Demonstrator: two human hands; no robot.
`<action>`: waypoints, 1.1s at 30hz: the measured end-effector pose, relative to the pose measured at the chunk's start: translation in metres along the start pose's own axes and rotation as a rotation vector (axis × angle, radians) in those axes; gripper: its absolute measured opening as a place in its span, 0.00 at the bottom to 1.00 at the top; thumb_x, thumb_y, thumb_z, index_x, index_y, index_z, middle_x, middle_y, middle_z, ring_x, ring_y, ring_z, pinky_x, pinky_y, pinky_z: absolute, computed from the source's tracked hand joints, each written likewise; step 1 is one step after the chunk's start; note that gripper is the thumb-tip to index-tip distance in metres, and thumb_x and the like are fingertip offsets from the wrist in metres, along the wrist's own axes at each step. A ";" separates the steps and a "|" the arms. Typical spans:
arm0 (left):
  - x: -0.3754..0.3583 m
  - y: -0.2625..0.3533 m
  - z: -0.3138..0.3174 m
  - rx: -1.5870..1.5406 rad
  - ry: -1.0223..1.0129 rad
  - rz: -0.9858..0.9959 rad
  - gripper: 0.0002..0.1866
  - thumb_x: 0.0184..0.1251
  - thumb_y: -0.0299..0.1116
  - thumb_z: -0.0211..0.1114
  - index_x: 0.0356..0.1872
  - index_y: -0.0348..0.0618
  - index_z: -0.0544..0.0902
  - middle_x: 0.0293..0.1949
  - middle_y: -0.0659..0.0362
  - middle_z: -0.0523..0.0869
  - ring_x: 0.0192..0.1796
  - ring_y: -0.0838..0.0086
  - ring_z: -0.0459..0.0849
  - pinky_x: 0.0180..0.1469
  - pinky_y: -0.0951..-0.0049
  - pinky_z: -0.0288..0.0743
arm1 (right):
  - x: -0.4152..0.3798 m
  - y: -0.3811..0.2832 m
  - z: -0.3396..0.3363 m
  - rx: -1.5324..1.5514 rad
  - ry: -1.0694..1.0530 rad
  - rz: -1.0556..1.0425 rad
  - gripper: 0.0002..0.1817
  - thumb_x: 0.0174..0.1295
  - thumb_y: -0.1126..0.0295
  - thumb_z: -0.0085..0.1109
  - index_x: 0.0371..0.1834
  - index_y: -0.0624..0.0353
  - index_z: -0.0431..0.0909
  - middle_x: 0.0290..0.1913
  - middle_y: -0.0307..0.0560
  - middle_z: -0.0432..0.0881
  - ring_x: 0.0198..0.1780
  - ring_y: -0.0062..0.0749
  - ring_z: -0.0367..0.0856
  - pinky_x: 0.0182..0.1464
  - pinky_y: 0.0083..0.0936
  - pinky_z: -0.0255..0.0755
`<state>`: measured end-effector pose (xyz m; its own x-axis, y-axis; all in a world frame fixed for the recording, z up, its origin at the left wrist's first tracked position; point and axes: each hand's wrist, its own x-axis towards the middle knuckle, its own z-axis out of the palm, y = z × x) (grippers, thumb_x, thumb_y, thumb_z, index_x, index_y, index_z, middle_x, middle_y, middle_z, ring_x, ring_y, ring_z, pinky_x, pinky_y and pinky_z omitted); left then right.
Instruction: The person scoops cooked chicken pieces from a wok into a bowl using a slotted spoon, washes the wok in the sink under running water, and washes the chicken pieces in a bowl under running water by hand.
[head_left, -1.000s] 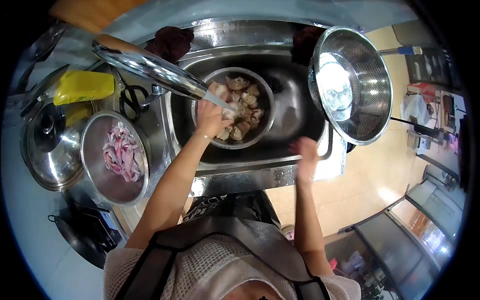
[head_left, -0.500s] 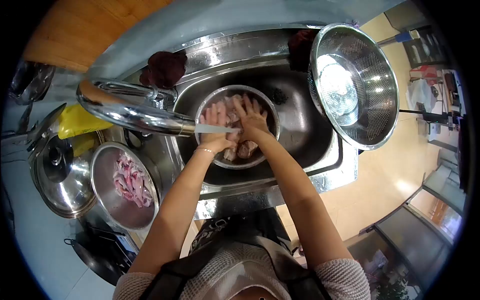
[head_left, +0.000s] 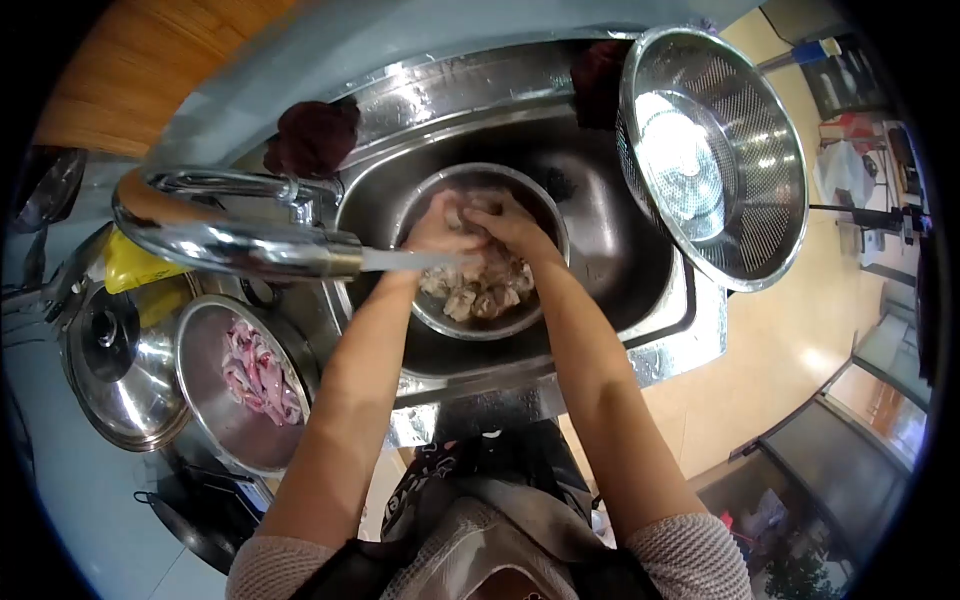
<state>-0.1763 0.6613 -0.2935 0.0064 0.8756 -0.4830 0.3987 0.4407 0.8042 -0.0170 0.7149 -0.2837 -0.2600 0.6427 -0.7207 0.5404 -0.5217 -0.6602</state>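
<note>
A round metal bowl point(head_left: 482, 336) sits in the sink, holding pale and brownish chunks of meat point(head_left: 478, 298) in liquid. Inside its far half, my left hand point(head_left: 440, 228) and my right hand point(head_left: 510, 224) curl toward each other around some of the meat chunks. Motion blurs the fingers, and the chunks between them are only partly visible. From the chrome faucet point(head_left: 250, 248), a stream of water point(head_left: 405, 260) falls past my left wrist into the bowl.
A large perforated colander point(head_left: 765, 200) rests on the sink's right edge. At left stand a metal bowl point(head_left: 225, 425) with pinkish strips of raw meat point(head_left: 260, 375) and a lidded pot point(head_left: 125, 385). Dark red cloths point(head_left: 315, 138) lie behind the sink point(head_left: 610, 260).
My hands were spread flat on the meat; they have moved toward the bowl's far side and curled inward around chunks. More meat shows in the near half. The view has shifted slightly.
</note>
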 end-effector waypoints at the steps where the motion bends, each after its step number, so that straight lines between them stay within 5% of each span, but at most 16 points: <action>1: 0.006 -0.002 -0.003 0.024 -0.038 0.010 0.49 0.34 0.40 0.73 0.61 0.37 0.56 0.49 0.45 0.75 0.51 0.64 0.75 0.51 0.71 0.69 | -0.007 -0.007 -0.007 -0.116 -0.107 -0.091 0.35 0.42 0.52 0.63 0.55 0.54 0.64 0.57 0.54 0.67 0.55 0.50 0.68 0.50 0.35 0.68; 4: -0.023 0.021 -0.015 0.222 -0.039 0.108 0.48 0.33 0.39 0.73 0.61 0.40 0.58 0.48 0.46 0.76 0.51 0.63 0.75 0.51 0.72 0.69 | -0.012 0.010 -0.010 -0.415 -0.125 -0.214 0.36 0.37 0.53 0.66 0.52 0.56 0.67 0.51 0.54 0.72 0.51 0.45 0.72 0.49 0.29 0.68; 6: -0.059 0.031 -0.020 -0.092 -0.277 0.073 0.48 0.33 0.40 0.73 0.61 0.44 0.59 0.53 0.47 0.73 0.57 0.61 0.69 0.58 0.65 0.63 | -0.051 0.020 -0.010 -0.673 -0.197 -0.353 0.45 0.32 0.53 0.68 0.59 0.47 0.61 0.60 0.58 0.62 0.58 0.52 0.64 0.52 0.35 0.66; 7: -0.073 0.042 -0.011 0.678 -0.091 0.261 0.49 0.31 0.42 0.74 0.61 0.49 0.61 0.59 0.48 0.67 0.65 0.60 0.58 0.65 0.55 0.48 | -0.071 0.025 -0.006 -0.907 -0.126 -0.363 0.48 0.33 0.54 0.68 0.63 0.44 0.54 0.64 0.56 0.52 0.61 0.56 0.56 0.54 0.41 0.63; 9: -0.080 0.051 0.013 0.880 -0.065 0.138 0.52 0.28 0.46 0.74 0.63 0.53 0.59 0.63 0.46 0.58 0.68 0.52 0.46 0.65 0.50 0.39 | -0.075 0.031 0.000 -1.180 -0.050 -0.373 0.59 0.33 0.54 0.70 0.68 0.38 0.37 0.69 0.54 0.29 0.66 0.65 0.40 0.55 0.51 0.59; 12: -0.048 -0.006 0.046 1.154 0.198 0.111 0.55 0.26 0.50 0.74 0.64 0.54 0.56 0.62 0.44 0.57 0.67 0.46 0.44 0.64 0.48 0.41 | -0.049 0.024 0.019 -1.363 0.079 -0.372 0.57 0.36 0.54 0.69 0.68 0.38 0.38 0.69 0.54 0.30 0.66 0.61 0.40 0.53 0.50 0.60; 14: -0.035 -0.013 0.049 1.332 0.100 0.042 0.52 0.30 0.54 0.70 0.63 0.53 0.57 0.62 0.46 0.58 0.66 0.50 0.48 0.62 0.49 0.44 | -0.011 0.041 0.024 -1.365 0.062 -0.374 0.48 0.43 0.59 0.64 0.67 0.43 0.43 0.67 0.59 0.45 0.65 0.59 0.49 0.52 0.43 0.63; 15: -0.025 -0.001 0.037 1.186 -0.172 -0.072 0.33 0.51 0.48 0.57 0.59 0.47 0.65 0.51 0.47 0.73 0.60 0.51 0.62 0.60 0.44 0.46 | 0.000 0.033 0.018 -1.065 0.039 -0.254 0.44 0.45 0.61 0.62 0.66 0.47 0.46 0.63 0.60 0.54 0.63 0.56 0.55 0.52 0.40 0.63; 16: -0.031 0.017 0.025 0.971 -0.005 0.002 0.31 0.51 0.47 0.57 0.56 0.43 0.67 0.43 0.48 0.78 0.54 0.53 0.70 0.59 0.53 0.55 | 0.005 0.028 0.013 -0.763 0.016 -0.143 0.41 0.47 0.63 0.60 0.64 0.50 0.50 0.58 0.61 0.63 0.60 0.53 0.61 0.52 0.37 0.64; 19: -0.019 -0.011 -0.007 0.237 -0.127 -0.086 0.30 0.53 0.46 0.58 0.55 0.38 0.66 0.43 0.47 0.77 0.50 0.54 0.73 0.54 0.61 0.63 | 0.006 0.021 -0.013 -0.622 0.024 -0.313 0.38 0.46 0.68 0.57 0.62 0.58 0.51 0.54 0.62 0.68 0.58 0.49 0.65 0.55 0.33 0.63; 21: -0.031 -0.009 -0.015 0.179 0.293 0.083 0.29 0.56 0.47 0.58 0.53 0.36 0.67 0.42 0.49 0.78 0.46 0.58 0.76 0.49 0.68 0.67 | -0.030 -0.004 -0.030 -0.426 -0.030 -0.230 0.37 0.45 0.69 0.58 0.61 0.62 0.55 0.53 0.60 0.70 0.56 0.45 0.67 0.56 0.29 0.63; 25: -0.002 0.003 0.008 -0.500 0.149 -0.071 0.28 0.58 0.54 0.57 0.47 0.38 0.72 0.33 0.59 0.77 0.35 0.76 0.75 0.39 0.78 0.69 | -0.009 0.004 -0.020 0.146 -0.096 -0.156 0.35 0.45 0.62 0.61 0.60 0.58 0.62 0.56 0.52 0.68 0.58 0.40 0.64 0.58 0.28 0.58; 28: 0.012 0.030 0.004 -0.500 0.045 -0.311 0.25 0.56 0.53 0.59 0.43 0.41 0.73 0.26 0.62 0.75 0.26 0.82 0.71 0.29 0.84 0.67 | -0.014 0.001 0.006 0.578 -0.127 -0.165 0.33 0.48 0.58 0.58 0.57 0.63 0.64 0.56 0.51 0.68 0.58 0.37 0.63 0.59 0.26 0.55; 30: 0.012 0.002 0.000 -0.622 0.016 -0.196 0.18 0.57 0.49 0.61 0.33 0.43 0.75 0.15 0.65 0.73 0.15 0.82 0.67 0.20 0.86 0.64 | 0.028 0.041 0.016 0.508 -0.053 -0.251 0.34 0.46 0.58 0.60 0.57 0.64 0.64 0.59 0.53 0.64 0.59 0.40 0.62 0.60 0.26 0.55; 32: -0.025 0.022 -0.016 -0.700 -0.184 -0.177 0.15 0.57 0.43 0.62 0.37 0.43 0.77 0.31 0.60 0.79 0.29 0.77 0.78 0.29 0.82 0.74 | -0.004 0.020 -0.011 -0.249 -0.142 -0.382 0.36 0.42 0.59 0.62 0.56 0.63 0.64 0.63 0.57 0.57 0.61 0.45 0.60 0.61 0.26 0.55; 33: -0.041 0.030 -0.022 -0.368 -0.202 -0.029 0.16 0.55 0.42 0.62 0.40 0.42 0.77 0.31 0.57 0.80 0.33 0.73 0.78 0.36 0.76 0.73 | -0.011 0.026 -0.014 -0.424 -0.221 -0.408 0.43 0.38 0.58 0.64 0.61 0.59 0.59 0.66 0.61 0.46 0.63 0.54 0.54 0.62 0.33 0.54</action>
<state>-0.1848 0.6430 -0.2421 0.1945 0.8216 -0.5359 0.0471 0.5379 0.8417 0.0110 0.7016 -0.2898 -0.6473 0.5882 -0.4849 0.6214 0.0388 -0.7825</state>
